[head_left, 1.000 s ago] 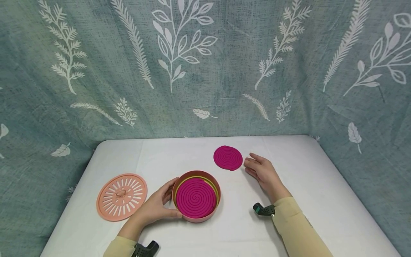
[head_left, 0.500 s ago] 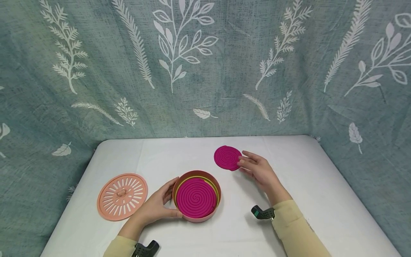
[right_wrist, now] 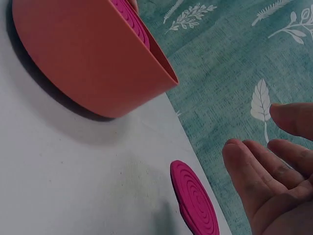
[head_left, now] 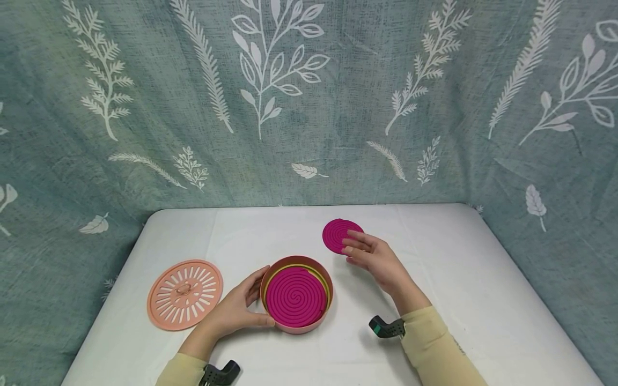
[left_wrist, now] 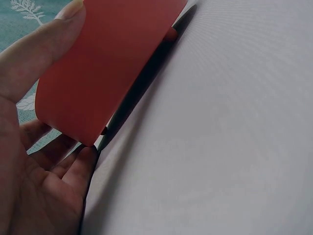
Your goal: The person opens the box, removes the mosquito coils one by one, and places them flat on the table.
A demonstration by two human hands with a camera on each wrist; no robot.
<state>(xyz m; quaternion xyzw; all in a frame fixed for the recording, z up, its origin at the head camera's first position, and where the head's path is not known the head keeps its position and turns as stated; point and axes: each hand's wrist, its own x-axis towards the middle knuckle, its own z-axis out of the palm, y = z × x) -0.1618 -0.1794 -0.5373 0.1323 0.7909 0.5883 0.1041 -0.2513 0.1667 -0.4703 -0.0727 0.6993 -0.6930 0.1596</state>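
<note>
Left hand (head_left: pixel 235 311) near slotted disc (head_left: pixel 184 291)

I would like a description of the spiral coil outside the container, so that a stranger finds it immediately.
On the white table, look for the round reddish container. Beyond it, to the right, near the table's far edge, lies a flat magenta spiral coil. Unlike the similar coil inside the container, this one lies directly on the table.

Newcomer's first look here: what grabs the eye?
The magenta spiral mat inside the round terracotta container, which the left hand holds. Then a second magenta mat farther back and right, partly hidden by the right hand in the head view. A slotted peach disc lies left of the container.
</note>
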